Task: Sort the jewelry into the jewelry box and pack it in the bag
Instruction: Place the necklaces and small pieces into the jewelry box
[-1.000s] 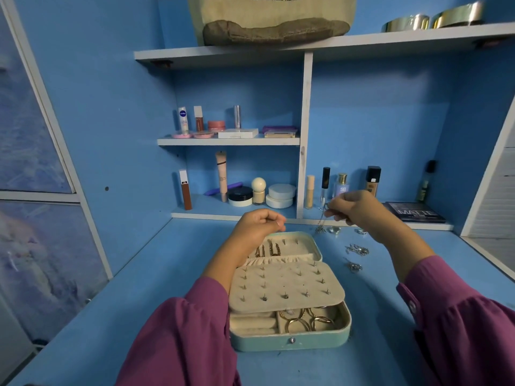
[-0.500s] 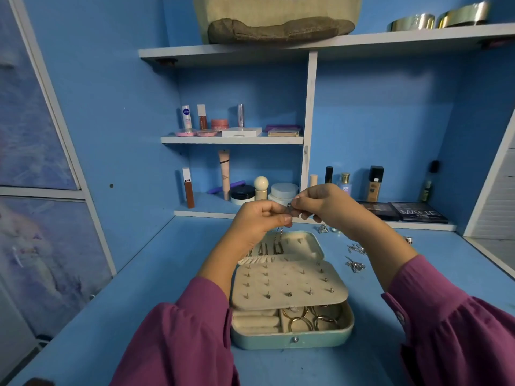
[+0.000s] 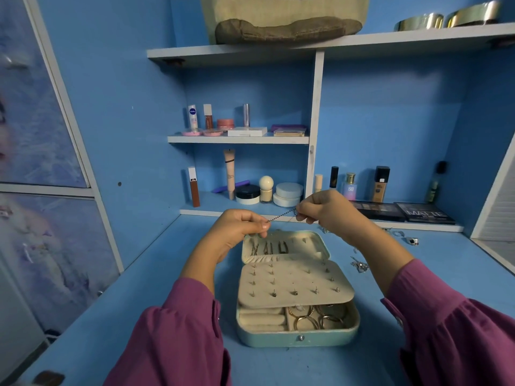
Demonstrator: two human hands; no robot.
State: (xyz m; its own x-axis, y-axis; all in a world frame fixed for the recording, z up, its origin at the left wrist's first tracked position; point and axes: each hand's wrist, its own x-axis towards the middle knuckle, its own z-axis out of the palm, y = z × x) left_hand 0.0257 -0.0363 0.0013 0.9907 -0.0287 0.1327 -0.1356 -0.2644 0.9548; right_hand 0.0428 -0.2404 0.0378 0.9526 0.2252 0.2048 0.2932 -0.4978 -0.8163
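An open teal jewelry box [image 3: 298,339] sits on the blue desk, its cream stud panel folded over the tray of gold rings [image 3: 315,319]. Above its lid, my left hand [image 3: 239,229] and my right hand [image 3: 326,210] each pinch one end of a thin chain [image 3: 281,215], stretched taut between them. Loose silver jewelry [image 3: 359,266] lies on the desk to the right of the box. The beige bag [image 3: 281,18] rests on the top shelf.
Cosmetics bottles and jars [image 3: 267,190] line the low back shelf. Dark makeup palettes [image 3: 426,214] lie at the right. More small items fill the middle shelf [image 3: 237,139]. Two metal bangles [image 3: 446,19] sit on the top shelf.
My right hand lifted a chain from the jewelry pile on the right and brought it over the box. My left hand took the other end, and the hands pulled apart, stretching it.
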